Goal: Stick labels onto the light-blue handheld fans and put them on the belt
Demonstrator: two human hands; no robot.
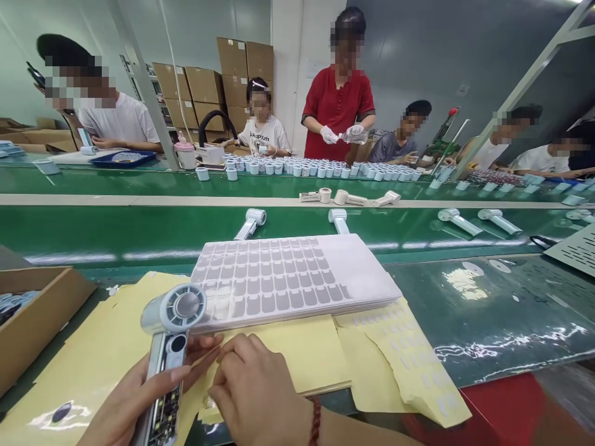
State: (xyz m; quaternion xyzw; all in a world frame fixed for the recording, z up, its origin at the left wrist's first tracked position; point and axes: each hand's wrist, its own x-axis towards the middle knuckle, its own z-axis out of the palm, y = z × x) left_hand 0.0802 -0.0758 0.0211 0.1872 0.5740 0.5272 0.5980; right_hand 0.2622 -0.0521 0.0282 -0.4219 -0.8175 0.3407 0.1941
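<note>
My left hand (127,396) is closed around the handle of a light-blue handheld fan (174,310). The fan stands upright, its round grille at the top, and a circuit board (166,412) shows along the open handle. Beside it, my right hand (258,381) has its fingers curled in and pinched, close to my left fingertips. Whatever lies between those fingers is hidden. Just beyond both hands is a stack of white sheets (360,269) with rows of grey rounded stickers. Yellow backing paper (297,356) lies beneath the stack and my right hand.
A cardboard box (51,322) with blue parts stands at left. Across the green conveyor (116,232) lie several handheld fans (255,220). Many small blue-and-white cups (320,170) line the far side, where several co-workers sit or stand. A perforated panel (576,251) is at right.
</note>
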